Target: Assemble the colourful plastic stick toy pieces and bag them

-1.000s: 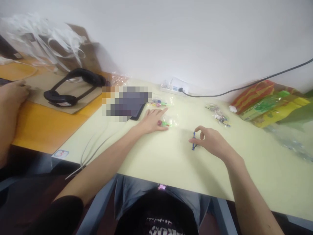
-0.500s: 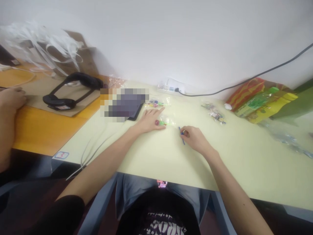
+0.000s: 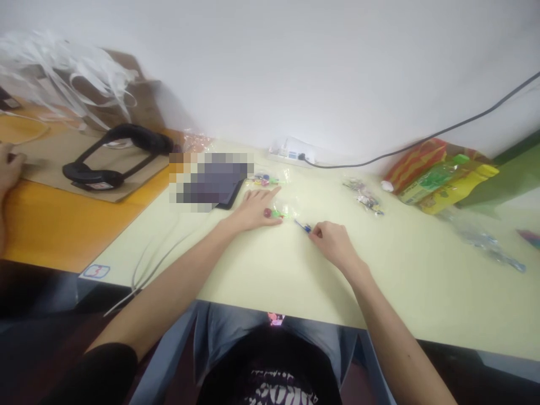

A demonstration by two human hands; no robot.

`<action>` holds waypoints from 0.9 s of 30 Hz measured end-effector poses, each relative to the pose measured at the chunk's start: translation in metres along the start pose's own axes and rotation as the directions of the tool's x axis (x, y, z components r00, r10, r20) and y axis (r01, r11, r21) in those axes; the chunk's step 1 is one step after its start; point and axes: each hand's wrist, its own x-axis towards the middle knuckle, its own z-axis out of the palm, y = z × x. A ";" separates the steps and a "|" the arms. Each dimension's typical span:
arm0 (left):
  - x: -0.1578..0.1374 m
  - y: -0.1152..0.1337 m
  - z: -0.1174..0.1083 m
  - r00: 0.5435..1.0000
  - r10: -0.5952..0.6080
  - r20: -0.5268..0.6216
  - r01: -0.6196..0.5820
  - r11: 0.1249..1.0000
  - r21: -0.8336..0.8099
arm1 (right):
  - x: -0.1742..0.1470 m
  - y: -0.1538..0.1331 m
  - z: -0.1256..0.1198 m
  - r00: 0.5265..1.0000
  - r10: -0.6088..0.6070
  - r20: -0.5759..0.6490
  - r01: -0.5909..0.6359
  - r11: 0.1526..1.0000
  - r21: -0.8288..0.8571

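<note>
My left hand (image 3: 255, 210) lies on the pale yellow table with its fingers spread. By its thumb and forefinger is a small clear packet (image 3: 279, 214) with red and green pieces inside. A second clear packet (image 3: 265, 180) of colourful pieces lies just beyond the fingertips. My right hand (image 3: 331, 239) is closed in a pinch on a thin blue stick-like piece (image 3: 302, 226), low over the table to the right of the left hand. The piece points left toward the red and green packet. Its gripped end is hidden by the fingers.
A tablet (image 3: 232, 194), partly blurred out, lies left of the packets. Against the wall sits a white socket box (image 3: 292, 151) with a black cable. Clear packets (image 3: 363, 195) and a yellow snack bag (image 3: 455, 188) stand right. On the orange table are a black-framed device (image 3: 120, 154) and another person's hand (image 3: 9, 169).
The blue piece in my right hand has turned from near upright to slanting left. My left hand stays in place. The other person's hand has shifted left, and the view has moved slightly.
</note>
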 end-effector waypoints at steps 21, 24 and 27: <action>-0.002 -0.002 0.000 0.999 -0.023 -0.027 0.023 1.000 -0.017 | 0.021 0.007 -0.021 0.974 -0.163 -0.159 0.194 0.960 0.202; -0.001 -0.002 -0.001 0.999 -0.020 -0.035 0.019 1.000 -0.023 | 0.024 0.005 -0.018 0.973 -0.174 -0.153 0.195 0.971 0.136; -0.002 0.001 0.000 1.000 -0.015 -0.023 0.015 1.000 -0.016 | 0.029 0.007 -0.012 0.973 -0.175 -0.150 0.194 0.973 0.126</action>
